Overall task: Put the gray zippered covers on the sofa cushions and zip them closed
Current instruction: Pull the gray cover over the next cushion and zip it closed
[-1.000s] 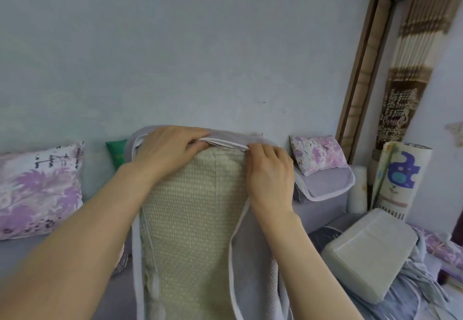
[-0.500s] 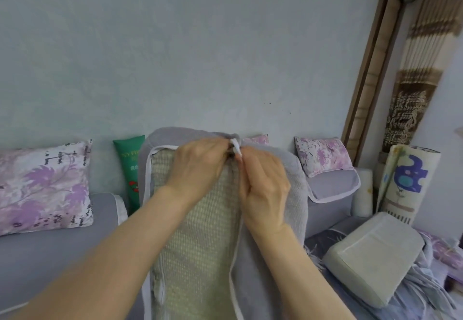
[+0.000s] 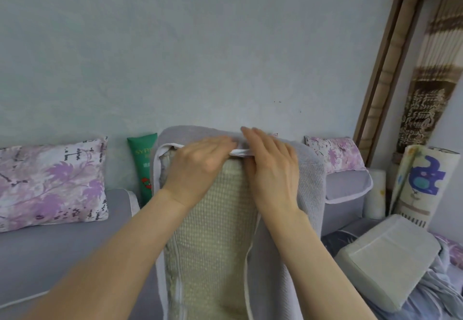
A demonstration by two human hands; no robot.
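Fingers (image 3: 253, 137) atop gray cover (image 3: 310, 182), white edge (image 3: 240, 153) beneath them

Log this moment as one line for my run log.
step: fitting gray cover | left hand: on cover top | right hand: on cover top | cushion: front bare | cover: not closed

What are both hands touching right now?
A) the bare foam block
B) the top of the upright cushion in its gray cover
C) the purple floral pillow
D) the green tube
B: the left hand and right hand both rest at the top edge of the beige cushion, on the white trim of the gray cover.
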